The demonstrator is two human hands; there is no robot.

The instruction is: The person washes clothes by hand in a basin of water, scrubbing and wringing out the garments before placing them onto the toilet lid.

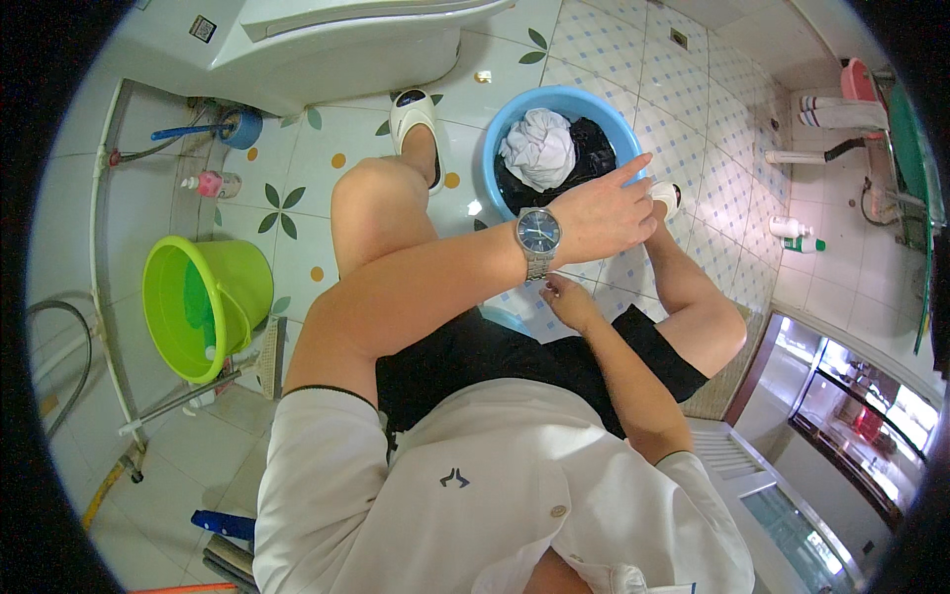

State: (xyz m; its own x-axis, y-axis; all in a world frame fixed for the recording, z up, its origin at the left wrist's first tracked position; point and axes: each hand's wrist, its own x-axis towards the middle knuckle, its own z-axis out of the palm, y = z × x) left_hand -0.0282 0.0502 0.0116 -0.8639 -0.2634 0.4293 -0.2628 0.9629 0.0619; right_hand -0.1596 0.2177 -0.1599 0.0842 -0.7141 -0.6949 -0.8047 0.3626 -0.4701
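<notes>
My left hand [606, 210] reaches across in front of me, palm down, fingers stretched out over the near right rim of a light-blue basin [489, 163]. It holds nothing. A metal wristwatch [539, 233] with a dark-blue dial is on that wrist. My right hand [571, 303] is just below, its fingers curled close to the lower edge of the watch bracelet; what they grip, if anything, is hidden. In the basin lie a bunched white cloth [539, 148] and dark, wet-looking black cloth [592, 148].
A green bucket [252, 272] stands at left, a brush [271, 358] beside it. Behind are a pink bottle [218, 184] and a blue dipper [240, 129]. A white toilet [327, 64] stands at the far left. White bottles [790, 228] sit by the right wall, below a pipe [800, 156].
</notes>
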